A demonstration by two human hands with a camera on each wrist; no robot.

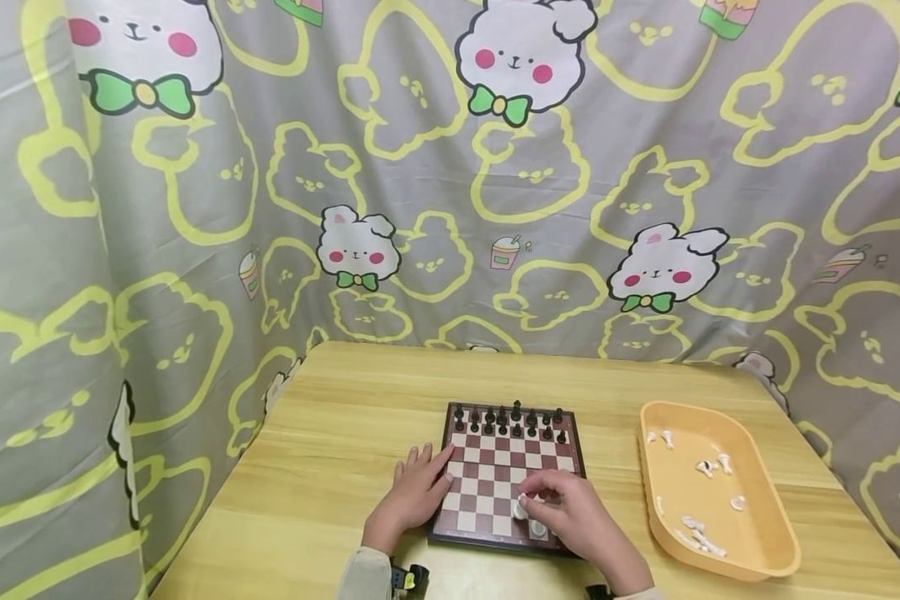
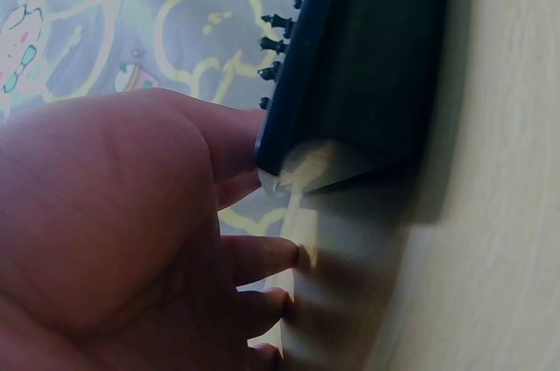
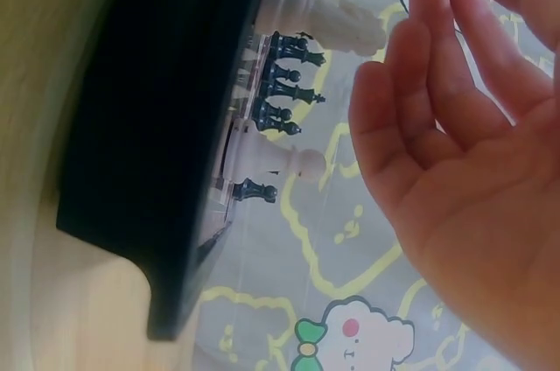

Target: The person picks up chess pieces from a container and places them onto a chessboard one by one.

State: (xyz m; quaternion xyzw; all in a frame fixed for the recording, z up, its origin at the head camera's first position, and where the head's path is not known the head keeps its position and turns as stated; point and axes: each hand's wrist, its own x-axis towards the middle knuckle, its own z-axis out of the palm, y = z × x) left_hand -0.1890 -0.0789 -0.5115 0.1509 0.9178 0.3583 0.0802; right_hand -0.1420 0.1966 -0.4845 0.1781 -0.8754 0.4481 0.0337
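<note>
A magnetic-looking chessboard point(image 1: 477, 486) lies on the table, with black chess pieces point(image 1: 517, 411) in two rows along its far side. My left hand point(image 1: 411, 497) rests at the board's left edge, fingers spread and fairly straight, touching the rim. Over the near right part of the board, my right hand point(image 1: 579, 515) pinches a white chess piece point(image 1: 521, 507) between thumb and forefinger; its kind is mostly hidden. Another white piece point(image 1: 537, 529) stands just in front of it. The right wrist view shows a white pawn point(image 3: 278, 161) and a taller white piece point(image 3: 328, 23) beside my fingers.
An orange tray point(image 1: 774, 500) stands right of the board, holding several white pieces point(image 1: 701, 537) lying scattered. The wooden table point(image 1: 307, 467) reaches back to a patterned curtain point(image 1: 435, 192), which also hangs along both sides.
</note>
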